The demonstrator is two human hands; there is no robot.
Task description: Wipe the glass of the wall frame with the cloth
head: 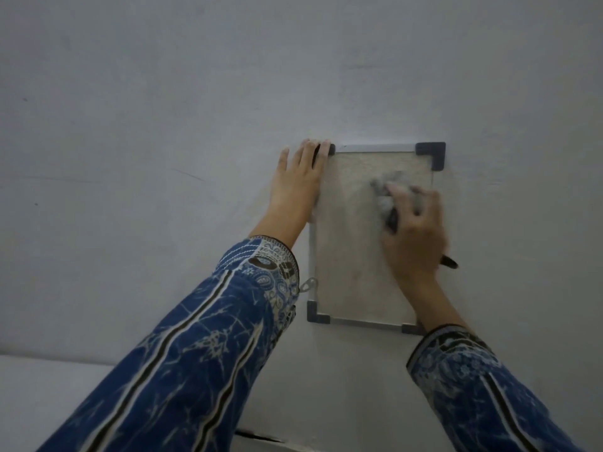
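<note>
Grey cloth [388, 187] is bunched in the curled fingers of the right hand [414, 236], together with a black pen [449, 262], and is pressed on the upper right of the glass [352, 272] of the wall frame [375, 147]. The left hand [298, 181] is laid flat, fingers straight, over the frame's top left corner.
</note>
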